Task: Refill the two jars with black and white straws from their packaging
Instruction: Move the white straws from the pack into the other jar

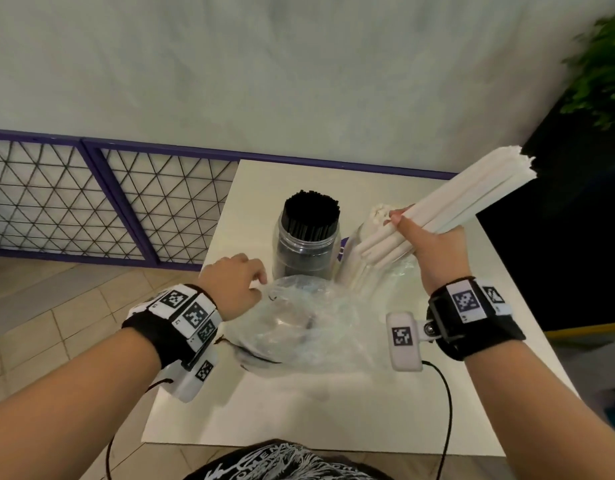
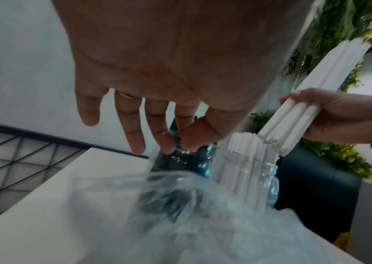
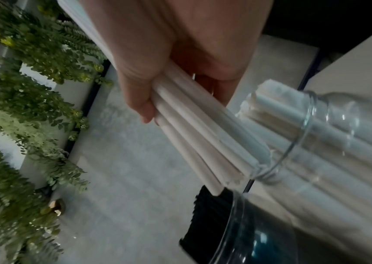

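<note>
On the white table [image 1: 333,410] a clear jar packed with black straws [image 1: 311,233] stands left of a clear jar holding white straws [image 1: 368,247]. My right hand [image 1: 408,225] grips a bundle of white straws [image 1: 472,195] and holds it slanted, lower ends at the white jar's mouth [image 3: 309,125] and upper ends pointing up to the right. My left hand [image 1: 254,284] pinches the edge of the crumpled clear plastic packaging [image 1: 299,330] with thumb and fingertips [image 2: 169,144], just in front of the black jar [image 2: 178,160].
The table's left edge drops to a tiled floor beside a purple-framed wire fence [image 1: 91,202]. A dark seat and green plants [image 1: 600,71] lie to the right. Wrist camera cables [image 1: 444,410] hang over the near edge.
</note>
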